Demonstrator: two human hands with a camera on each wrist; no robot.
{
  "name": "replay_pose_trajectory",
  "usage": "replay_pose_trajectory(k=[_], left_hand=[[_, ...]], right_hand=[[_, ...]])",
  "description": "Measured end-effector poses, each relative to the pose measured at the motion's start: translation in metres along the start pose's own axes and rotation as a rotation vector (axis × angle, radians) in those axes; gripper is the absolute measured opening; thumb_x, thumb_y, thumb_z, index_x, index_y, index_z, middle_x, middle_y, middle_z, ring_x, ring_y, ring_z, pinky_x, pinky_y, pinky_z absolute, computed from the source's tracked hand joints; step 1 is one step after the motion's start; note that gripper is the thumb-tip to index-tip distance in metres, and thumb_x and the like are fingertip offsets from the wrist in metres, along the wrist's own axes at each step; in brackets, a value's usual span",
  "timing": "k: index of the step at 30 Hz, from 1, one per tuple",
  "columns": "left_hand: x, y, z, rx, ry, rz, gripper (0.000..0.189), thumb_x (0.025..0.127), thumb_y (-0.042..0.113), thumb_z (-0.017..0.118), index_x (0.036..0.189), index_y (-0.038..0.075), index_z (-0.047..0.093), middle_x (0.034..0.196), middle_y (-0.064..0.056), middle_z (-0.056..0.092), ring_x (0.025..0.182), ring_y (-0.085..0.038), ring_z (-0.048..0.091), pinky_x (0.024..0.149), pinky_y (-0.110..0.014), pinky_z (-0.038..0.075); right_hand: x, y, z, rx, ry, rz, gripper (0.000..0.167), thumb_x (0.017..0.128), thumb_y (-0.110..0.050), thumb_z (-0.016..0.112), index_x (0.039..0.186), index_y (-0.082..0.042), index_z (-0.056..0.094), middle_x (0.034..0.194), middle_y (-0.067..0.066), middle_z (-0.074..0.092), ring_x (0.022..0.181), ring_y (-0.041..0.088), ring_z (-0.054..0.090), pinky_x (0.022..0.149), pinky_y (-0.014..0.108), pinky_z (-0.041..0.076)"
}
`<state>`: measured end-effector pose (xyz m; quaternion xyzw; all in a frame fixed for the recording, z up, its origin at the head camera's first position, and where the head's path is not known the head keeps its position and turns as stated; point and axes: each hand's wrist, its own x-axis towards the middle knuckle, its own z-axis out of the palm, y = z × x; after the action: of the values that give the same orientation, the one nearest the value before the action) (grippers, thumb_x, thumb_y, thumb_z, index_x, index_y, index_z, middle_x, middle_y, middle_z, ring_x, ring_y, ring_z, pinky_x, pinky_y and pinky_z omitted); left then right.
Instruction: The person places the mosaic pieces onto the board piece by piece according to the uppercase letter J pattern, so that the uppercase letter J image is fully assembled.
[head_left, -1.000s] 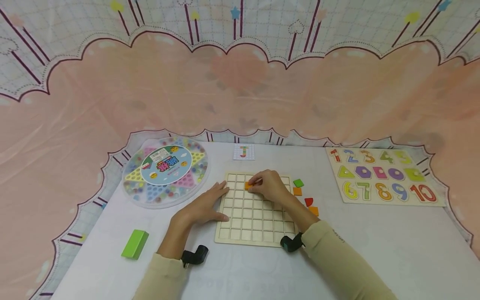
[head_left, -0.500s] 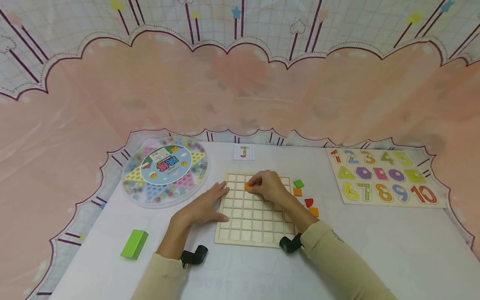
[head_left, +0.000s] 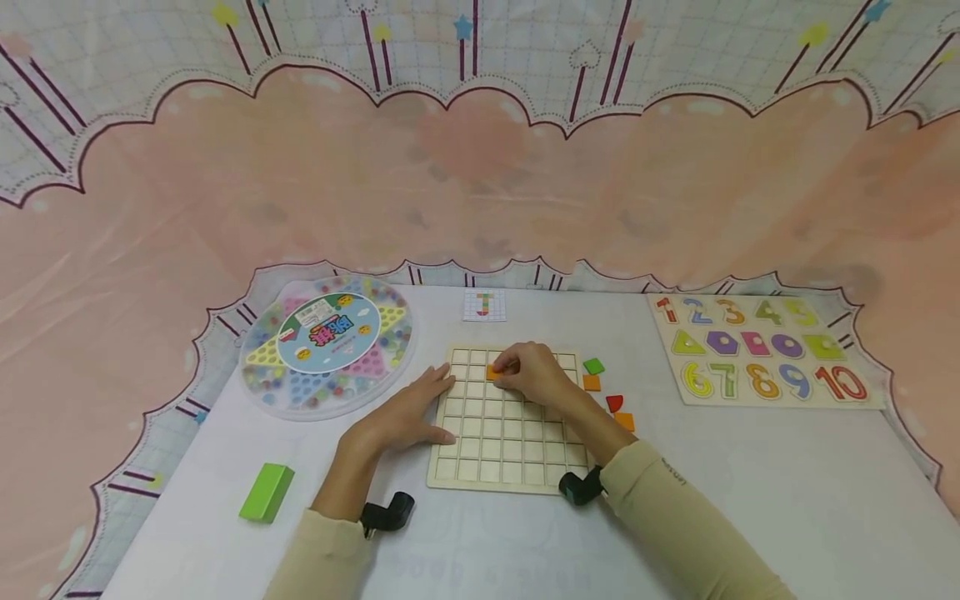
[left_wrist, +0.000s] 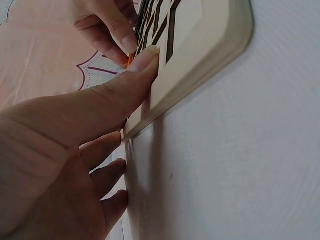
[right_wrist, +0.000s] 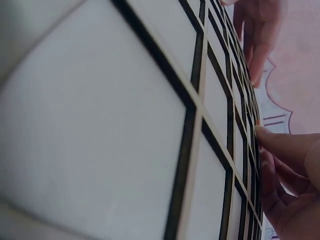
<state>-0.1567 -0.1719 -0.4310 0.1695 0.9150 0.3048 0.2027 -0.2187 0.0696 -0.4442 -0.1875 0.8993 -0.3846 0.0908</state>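
Observation:
A pale wooden grid board [head_left: 487, 473] lies on the white table. Thumb and fingers of my right hand [head_left: 536, 377] pinch a small orange square tile [head_left: 492, 372] at a cell in the upper part of the grid. My left hand [head_left: 408, 414] spreads along the board's left side, its thumb resting on the rim in the left wrist view and the other fingers against the edge. Right of the board lie a green tile [head_left: 594, 366], an orange tile [head_left: 592, 382], a red rounded piece [head_left: 615, 403] and another orange tile [head_left: 624, 422].
Behind the board lies a small pattern card [head_left: 484, 306] with a coloured J shape. A round marble-game box [head_left: 326, 346] sits back left, a green block [head_left: 267, 493] front left. At the right is a number and shape puzzle board [head_left: 772, 350]. A patterned curtain [head_left: 480, 183] hangs behind.
The head view has shifted slightly. Both hands and the pinched orange tile keep their places on the board.

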Motion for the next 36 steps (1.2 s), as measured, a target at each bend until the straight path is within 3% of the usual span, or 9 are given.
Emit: replay_pose_trajectory(k=[6, 18, 27, 33, 36], left_hand=[[-0.002, 0.0, -0.001, -0.008, -0.005, -0.008, 0.091, 0.085, 0.023, 0.083, 0.159, 0.003, 0.033, 0.174, -0.009, 0.012, 0.162, -0.036, 0.006, 0.13, -0.058, 0.016], [-0.002, 0.0, -0.001, 0.003, -0.007, 0.012, 0.091, 0.087, 0.026, 0.081, 0.159, 0.002, 0.032, 0.174, -0.012, 0.012, 0.161, -0.04, 0.006, 0.129, -0.06, 0.016], [-0.002, -0.001, 0.001, -0.017, -0.016, 0.021, 0.092, 0.087, 0.025, 0.08, 0.16, 0.002, 0.029, 0.174, -0.012, 0.01, 0.161, -0.04, 0.003, 0.129, -0.061, 0.013], [-0.003, -0.001, 0.001, -0.029, -0.025, 0.023, 0.091, 0.088, 0.023, 0.079, 0.16, 0.001, 0.027, 0.174, -0.014, 0.008, 0.161, -0.041, 0.001, 0.13, -0.062, 0.011], [-0.003, -0.001, 0.0, -0.005, -0.015, 0.027, 0.091, 0.088, 0.024, 0.079, 0.16, 0.002, 0.028, 0.174, -0.014, 0.01, 0.161, -0.041, 0.004, 0.13, -0.061, 0.012]], right_hand=[[-0.001, 0.0, 0.0, -0.004, -0.025, 0.004, 0.019, 0.087, -0.014, 0.081, 0.105, -0.008, 0.077, 0.105, 0.007, 0.076, 0.086, 0.012, 0.063, 0.078, 0.024, 0.054], [-0.005, 0.001, -0.022, 0.064, -0.148, 0.003, 0.027, 0.09, -0.022, 0.078, 0.115, -0.012, 0.075, 0.118, 0.004, 0.075, 0.107, 0.018, 0.069, 0.097, 0.037, 0.058], [-0.018, 0.005, -0.052, 0.087, -0.097, -0.027, 0.033, 0.093, -0.025, 0.075, 0.124, -0.013, 0.071, 0.131, 0.006, 0.069, 0.118, 0.025, 0.066, 0.095, 0.041, 0.059], [-0.025, 0.012, -0.07, 0.059, -0.029, -0.063, 0.036, 0.094, -0.022, 0.075, 0.127, -0.009, 0.07, 0.135, 0.009, 0.067, 0.124, 0.031, 0.061, 0.1, 0.044, 0.059], [-0.029, 0.017, -0.078, 0.073, -0.005, -0.038, 0.037, 0.094, -0.022, 0.074, 0.128, -0.008, 0.069, 0.139, 0.01, 0.065, 0.128, 0.035, 0.058, 0.102, 0.047, 0.058]])
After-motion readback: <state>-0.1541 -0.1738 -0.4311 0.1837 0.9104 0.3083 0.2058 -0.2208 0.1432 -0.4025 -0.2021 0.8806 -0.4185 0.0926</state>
